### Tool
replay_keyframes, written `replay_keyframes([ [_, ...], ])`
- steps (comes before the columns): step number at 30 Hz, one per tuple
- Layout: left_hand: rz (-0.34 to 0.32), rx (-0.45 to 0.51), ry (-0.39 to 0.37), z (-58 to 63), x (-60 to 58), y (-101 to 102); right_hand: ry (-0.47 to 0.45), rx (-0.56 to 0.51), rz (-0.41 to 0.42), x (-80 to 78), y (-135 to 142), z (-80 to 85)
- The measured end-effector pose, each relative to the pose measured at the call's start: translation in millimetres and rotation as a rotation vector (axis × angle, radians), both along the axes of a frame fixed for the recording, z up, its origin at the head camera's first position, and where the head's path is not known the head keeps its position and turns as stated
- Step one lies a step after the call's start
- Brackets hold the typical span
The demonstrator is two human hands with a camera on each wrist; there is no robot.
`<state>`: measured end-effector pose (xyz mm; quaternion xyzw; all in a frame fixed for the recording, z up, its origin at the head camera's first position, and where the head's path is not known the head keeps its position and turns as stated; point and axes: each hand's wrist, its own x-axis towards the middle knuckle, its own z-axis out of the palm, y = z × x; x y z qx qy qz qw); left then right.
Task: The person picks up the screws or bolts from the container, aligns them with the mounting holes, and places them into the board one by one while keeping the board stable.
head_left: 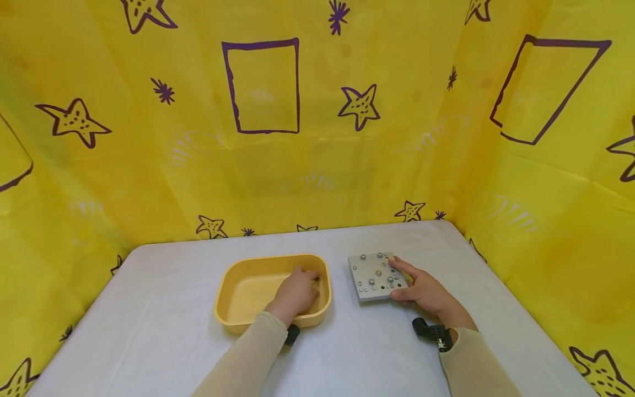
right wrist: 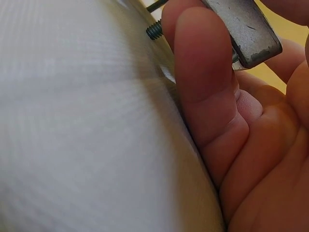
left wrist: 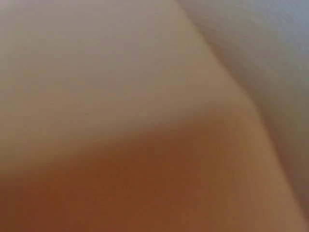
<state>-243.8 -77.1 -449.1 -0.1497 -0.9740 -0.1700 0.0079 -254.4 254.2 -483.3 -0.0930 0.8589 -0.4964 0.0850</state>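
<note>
My left hand (head_left: 296,292) reaches down into a yellow tray (head_left: 233,320), at its right end. A small dark spot shows by those fingertips; whether they pinch something cannot be made out. The left wrist view is blurred. To the right of the tray, a square grey metal plate (head_left: 368,279) with several screws and holes lies on the table. My right hand (head_left: 421,289) grips its right side, thumb on the near edge and fingers on the far part. In the right wrist view, fingers (right wrist: 203,63) bend beside the plate's edge (right wrist: 253,36), and a threaded screw end (right wrist: 154,30) sticks out.
A white cloth (head_left: 342,353) covers the table. Yellow curtains (head_left: 317,154) with purple stars and frames hang behind and at both sides. Black wrist devices (head_left: 434,333) are worn below each hand.
</note>
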Motion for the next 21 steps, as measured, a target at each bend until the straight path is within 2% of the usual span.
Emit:
replay_keyframes([
  [3,-0.027,0.005,0.043,-0.2,-0.3,0.4,-0.004,0.001,0.0,0.1,0.3,-0.2],
  [6,-0.05,0.012,0.055,0.7,-0.3,0.9,-0.004,-0.01,0.004,-0.3,0.6,0.1],
  [11,-0.075,0.011,0.037,1.0,-0.4,1.2,0.001,-0.037,0.017,-0.5,0.2,1.6],
  [18,-0.092,-0.053,0.058,0.5,0.0,2.3,-0.012,-0.031,-0.006,0.5,-0.5,1.3],
  [21,-0.091,-0.011,0.023,2.0,0.9,-1.5,-0.013,-0.033,-0.005,1.1,-1.4,0.8],
])
